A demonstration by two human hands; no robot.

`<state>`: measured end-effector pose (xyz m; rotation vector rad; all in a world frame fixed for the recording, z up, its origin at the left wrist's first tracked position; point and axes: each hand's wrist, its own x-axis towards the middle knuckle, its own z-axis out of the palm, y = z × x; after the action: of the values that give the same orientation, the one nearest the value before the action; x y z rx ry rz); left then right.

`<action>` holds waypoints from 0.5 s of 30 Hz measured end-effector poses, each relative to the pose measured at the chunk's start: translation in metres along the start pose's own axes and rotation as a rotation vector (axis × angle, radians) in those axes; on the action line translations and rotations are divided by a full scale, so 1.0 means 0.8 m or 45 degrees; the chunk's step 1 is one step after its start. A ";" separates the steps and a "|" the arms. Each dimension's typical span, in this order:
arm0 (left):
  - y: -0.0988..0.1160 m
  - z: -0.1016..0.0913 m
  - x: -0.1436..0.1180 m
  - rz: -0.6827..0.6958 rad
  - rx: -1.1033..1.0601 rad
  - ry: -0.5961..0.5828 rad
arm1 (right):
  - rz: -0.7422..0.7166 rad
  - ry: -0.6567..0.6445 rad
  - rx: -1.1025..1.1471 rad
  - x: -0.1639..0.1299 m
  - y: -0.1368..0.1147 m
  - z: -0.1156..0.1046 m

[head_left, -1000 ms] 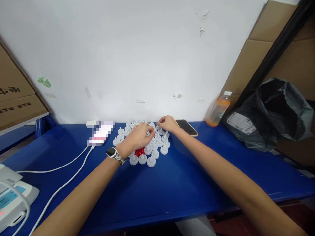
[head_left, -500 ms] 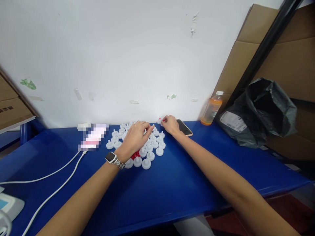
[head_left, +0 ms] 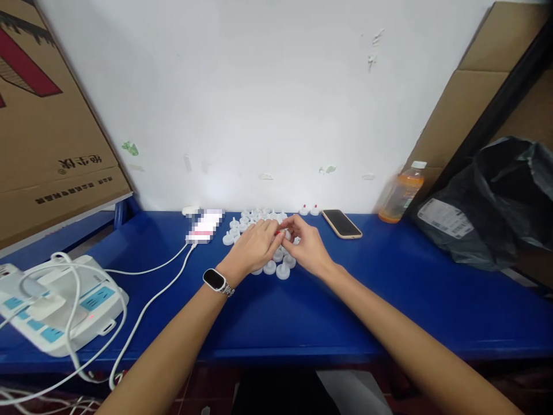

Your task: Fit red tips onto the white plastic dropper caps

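Note:
My left hand [head_left: 254, 248], with a watch on its wrist, and my right hand [head_left: 306, 245] meet fingertip to fingertip over a cluster of small white plastic caps [head_left: 276, 267] on the blue table [head_left: 302, 311]. Between the fingertips are a small red piece [head_left: 280, 231] and a white cap. The left fingers pinch the red piece and the right fingers hold the cap. More white caps [head_left: 242, 222] lie behind my hands. Two white caps with red tips [head_left: 310, 210] stand apart by the wall. My hands hide most of the cluster.
A phone [head_left: 341, 223] lies right of the caps. Beyond it are an orange drink bottle [head_left: 400, 196] and a black bag [head_left: 488, 202]. A blurred device [head_left: 205, 226] with a white cable sits left of the caps, a power strip [head_left: 56, 300] at the near left, and a cardboard box [head_left: 52, 115] above it.
My right hand has come back from the wall, leaving a red-tipped cap there, and now meets my left hand over the cluster. The camera has swung left and down, bringing the power strip into view.

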<state>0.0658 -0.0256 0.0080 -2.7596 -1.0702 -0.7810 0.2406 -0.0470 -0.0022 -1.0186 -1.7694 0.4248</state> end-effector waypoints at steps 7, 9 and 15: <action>-0.006 -0.007 0.002 0.132 0.122 -0.006 | -0.028 -0.026 0.150 -0.010 0.000 0.004; -0.007 -0.008 0.000 0.158 0.111 -0.016 | -0.043 -0.068 0.158 -0.012 0.000 0.005; -0.009 -0.010 -0.008 0.027 -0.118 0.103 | -0.070 -0.032 -0.066 -0.018 -0.003 0.010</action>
<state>0.0535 -0.0262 0.0114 -2.7829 -1.0133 -0.9540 0.2345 -0.0583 -0.0124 -1.0022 -1.8344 0.3606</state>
